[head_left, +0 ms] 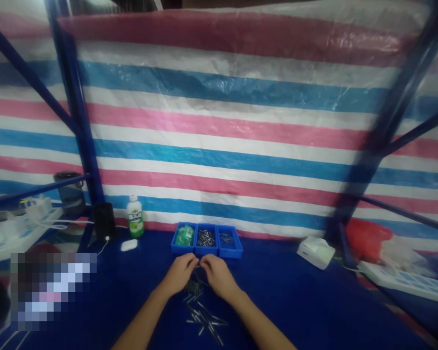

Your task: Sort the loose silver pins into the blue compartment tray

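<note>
My left hand (179, 275) and my right hand (220, 278) meet fingertip to fingertip above the blue tabletop, both closed in a pinch. Whatever they hold is too small to make out. Just in front of them stand three blue bins in a row: the left bin (183, 250) has green pieces, the middle bin (206, 251) small metal parts, and the right bin (230, 253) a few thin metal parts. Between my wrists lies a cluster of short metal pieces (193, 288). Closer to me is a loose pile of slim metal rods (206, 320).
A white bottle with a green label (135, 218), a white case (129, 245) and a propped black phone (104, 221) stand at the left. Power strips (405, 284) and a tissue pack (316, 252) are at the right. Blue metal posts (81, 131) frame the striped sheet behind.
</note>
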Demonstrator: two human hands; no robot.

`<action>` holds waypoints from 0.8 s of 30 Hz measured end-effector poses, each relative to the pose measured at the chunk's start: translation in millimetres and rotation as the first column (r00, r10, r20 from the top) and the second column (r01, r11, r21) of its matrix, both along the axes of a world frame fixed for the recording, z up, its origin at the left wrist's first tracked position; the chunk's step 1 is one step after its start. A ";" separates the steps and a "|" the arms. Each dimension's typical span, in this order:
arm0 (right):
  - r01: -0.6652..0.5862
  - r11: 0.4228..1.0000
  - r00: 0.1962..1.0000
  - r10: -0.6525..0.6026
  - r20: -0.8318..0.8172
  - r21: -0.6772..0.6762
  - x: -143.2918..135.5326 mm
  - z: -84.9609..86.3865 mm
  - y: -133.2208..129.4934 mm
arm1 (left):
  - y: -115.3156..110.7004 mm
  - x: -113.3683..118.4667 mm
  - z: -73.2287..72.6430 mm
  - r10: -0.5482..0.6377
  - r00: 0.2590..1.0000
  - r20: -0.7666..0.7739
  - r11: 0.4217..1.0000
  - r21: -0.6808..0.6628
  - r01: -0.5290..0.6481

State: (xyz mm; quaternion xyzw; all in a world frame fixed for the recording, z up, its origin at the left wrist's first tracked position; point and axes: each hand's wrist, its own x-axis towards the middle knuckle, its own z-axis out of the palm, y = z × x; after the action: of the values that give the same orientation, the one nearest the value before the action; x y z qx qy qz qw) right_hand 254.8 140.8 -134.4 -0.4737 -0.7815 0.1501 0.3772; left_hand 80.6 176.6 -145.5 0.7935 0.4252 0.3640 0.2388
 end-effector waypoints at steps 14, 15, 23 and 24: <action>-0.178 0.956 0.694 -0.047 -0.719 -0.235 -18.5 -9.4 12.2 | -2.9 -2.2 5.7 0.112 0.978 0.176 0.993 -0.063 -0.102; -0.187 0.952 0.679 -0.052 -0.732 -0.241 -16.7 -8.1 13.1 | -2.3 -2.1 5.2 0.104 0.975 0.196 0.993 -0.068 -0.092; -0.548 0.771 0.160 -0.284 -0.946 -0.324 10.4 8.3 11.3 | -1.8 -5.4 5.5 0.101 0.965 0.241 0.991 -0.114 -0.075; -0.557 0.753 0.149 -0.324 -0.934 -0.350 12.4 7.6 10.9 | -1.5 -5.7 4.9 0.116 0.968 0.223 0.990 -0.105 -0.095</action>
State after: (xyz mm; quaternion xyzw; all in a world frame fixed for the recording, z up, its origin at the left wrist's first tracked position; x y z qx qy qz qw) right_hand 267.1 151.7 -126.8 -0.2848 -0.2747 0.7068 0.5865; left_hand 74.9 175.1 -140.6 0.7104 0.4532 0.4449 0.3033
